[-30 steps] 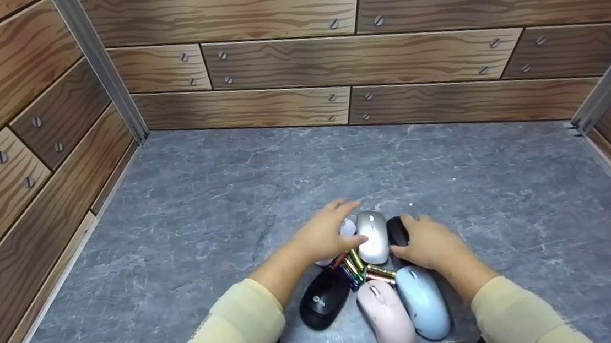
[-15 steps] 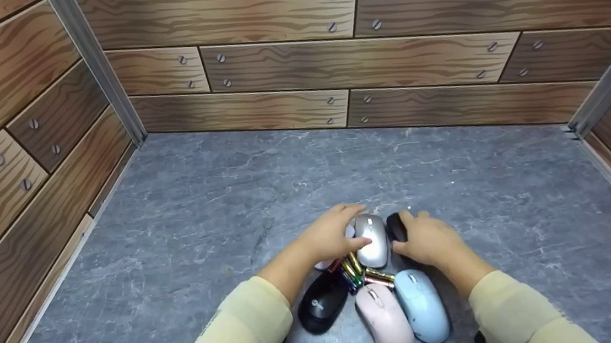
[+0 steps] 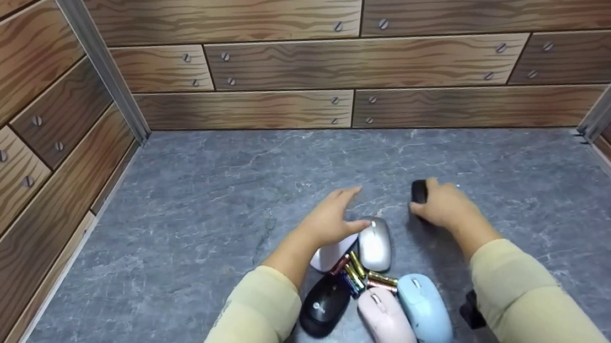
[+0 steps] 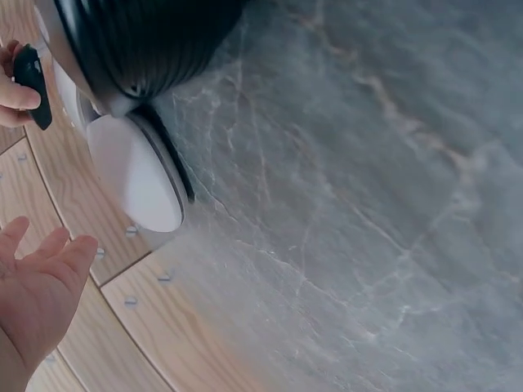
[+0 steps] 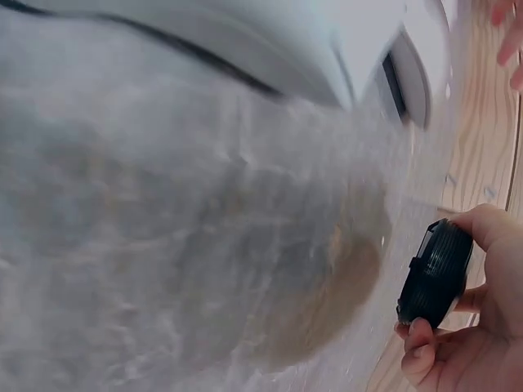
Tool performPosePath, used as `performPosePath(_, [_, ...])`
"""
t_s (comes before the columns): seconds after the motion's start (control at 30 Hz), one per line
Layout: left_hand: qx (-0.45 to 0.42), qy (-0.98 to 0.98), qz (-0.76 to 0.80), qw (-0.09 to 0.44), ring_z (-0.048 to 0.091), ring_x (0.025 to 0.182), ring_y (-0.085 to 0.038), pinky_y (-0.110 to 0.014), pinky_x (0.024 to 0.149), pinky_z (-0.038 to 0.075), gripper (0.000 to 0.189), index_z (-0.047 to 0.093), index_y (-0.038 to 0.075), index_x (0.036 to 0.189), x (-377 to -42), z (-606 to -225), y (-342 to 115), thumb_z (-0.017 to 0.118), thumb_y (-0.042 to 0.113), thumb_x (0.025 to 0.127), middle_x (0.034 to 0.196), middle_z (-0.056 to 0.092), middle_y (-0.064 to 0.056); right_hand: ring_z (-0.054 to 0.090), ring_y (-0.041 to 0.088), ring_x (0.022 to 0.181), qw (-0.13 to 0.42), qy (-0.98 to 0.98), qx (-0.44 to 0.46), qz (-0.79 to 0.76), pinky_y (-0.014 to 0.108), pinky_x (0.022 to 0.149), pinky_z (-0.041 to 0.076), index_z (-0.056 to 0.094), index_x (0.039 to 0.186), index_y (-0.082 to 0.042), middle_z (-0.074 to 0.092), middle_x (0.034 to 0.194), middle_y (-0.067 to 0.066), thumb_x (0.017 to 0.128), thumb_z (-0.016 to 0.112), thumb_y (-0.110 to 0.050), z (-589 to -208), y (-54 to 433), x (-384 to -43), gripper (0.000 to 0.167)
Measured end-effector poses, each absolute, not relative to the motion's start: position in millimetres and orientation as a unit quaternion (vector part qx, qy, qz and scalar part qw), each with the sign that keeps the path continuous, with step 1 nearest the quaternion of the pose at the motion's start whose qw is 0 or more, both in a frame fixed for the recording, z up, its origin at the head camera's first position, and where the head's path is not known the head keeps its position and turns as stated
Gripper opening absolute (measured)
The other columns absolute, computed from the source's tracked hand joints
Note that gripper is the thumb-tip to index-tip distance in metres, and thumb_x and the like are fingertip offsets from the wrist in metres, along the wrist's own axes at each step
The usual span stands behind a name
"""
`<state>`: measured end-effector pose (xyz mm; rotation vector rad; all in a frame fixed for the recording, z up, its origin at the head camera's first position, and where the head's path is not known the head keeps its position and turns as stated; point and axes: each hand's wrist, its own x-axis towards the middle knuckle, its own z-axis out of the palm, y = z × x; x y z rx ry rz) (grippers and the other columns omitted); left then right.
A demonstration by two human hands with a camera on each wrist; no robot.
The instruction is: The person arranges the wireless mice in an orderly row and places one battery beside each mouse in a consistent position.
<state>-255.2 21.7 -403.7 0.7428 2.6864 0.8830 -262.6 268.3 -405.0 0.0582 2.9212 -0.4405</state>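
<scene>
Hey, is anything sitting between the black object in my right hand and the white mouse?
Yes. The silver mouse lies between the black object in your right hand and the white mouse. Your left hand also has its thumb in that gap.

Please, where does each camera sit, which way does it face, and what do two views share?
Head: on the head, facing forward and down at mice and batteries; sleeves, left grip and right grip show.
Left wrist: on that wrist, facing across the grey surface past a white mouse; both grips show.
Right wrist: on that wrist, facing the held black mouse; right grip shows, left partly.
Both wrist views share that mouse.
</scene>
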Motion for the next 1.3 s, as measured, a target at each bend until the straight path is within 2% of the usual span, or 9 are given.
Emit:
performPosePath(0.17, [0.241,0.912,0.311,0.115,0.032,0.131,-0.023,-0.04,0.107,0.026,0.078,0.02,0.026,0.146,-258,-404,26,0.062,0.043,0.083,0.147,0.028,-0.005,0.039,0.056,0.111,0.102,0.982,0.051,-0.152,0.062,0.089,0.036,0.021,0.134,0.013,0.034,0.12,0.046,0.087,0.051,-0.042,-408,281,-271,0.078])
performPosePath(0.37, [0.249,0.908,0.317,0.11,0.029,0.133,-0.023,-0.04,0.108,0.025,0.077,0.019,0.025,0.146,-259,-402,31,0.062,0.041,0.084,0.147,0.027,-0.004,0.024,0.06,0.117,0.136,0.976,0.086,-0.147,0.064,0.094,0.029,0.008,0.139,0.013,0.015,0.13,0.048,0.09,0.047,-0.045,-411,294,-278,0.086])
performPosePath(0.53, [0.252,0.908,0.317,0.11,0.026,0.134,-0.024,-0.041,0.108,0.023,0.079,0.017,0.029,0.146,-260,-399,30,0.062,0.043,0.083,0.149,0.024,-0.004,0.018,0.06,0.12,0.146,0.973,0.098,-0.15,0.065,0.096,0.026,0.004,0.139,0.013,0.007,0.133,0.048,0.091,0.045,-0.045,-410,298,-283,0.087])
performPosePath(0.8, [0.248,0.909,0.317,0.112,0.026,0.134,-0.026,-0.045,0.107,0.023,0.081,0.016,0.027,0.147,-262,-399,25,0.062,0.045,0.082,0.149,0.022,-0.007,0.018,0.062,0.118,0.157,0.972,0.096,-0.144,0.066,0.095,0.026,-0.001,0.14,0.012,0.005,0.132,0.049,0.09,0.044,-0.047,-414,301,-290,0.089])
performPosePath(1.03, [0.236,0.908,0.326,0.118,0.026,0.134,-0.026,-0.044,0.108,0.023,0.081,0.016,0.029,0.146,-263,-401,19,0.064,0.043,0.082,0.149,0.022,-0.008,0.022,0.061,0.117,0.153,0.975,0.09,-0.138,0.065,0.094,0.028,0.006,0.139,0.014,0.01,0.13,0.05,0.09,0.045,-0.047,-420,301,-293,0.087])
performPosePath(1.3, [0.223,0.911,0.325,0.122,0.025,0.134,-0.028,-0.046,0.107,0.023,0.08,0.016,0.029,0.146,-266,-405,11,0.063,0.042,0.083,0.149,0.021,-0.01,0.02,0.062,0.118,0.159,0.972,0.086,-0.15,0.066,0.094,0.027,0.005,0.14,0.013,0.008,0.131,0.049,0.089,0.044,-0.053,-423,293,-294,0.091])
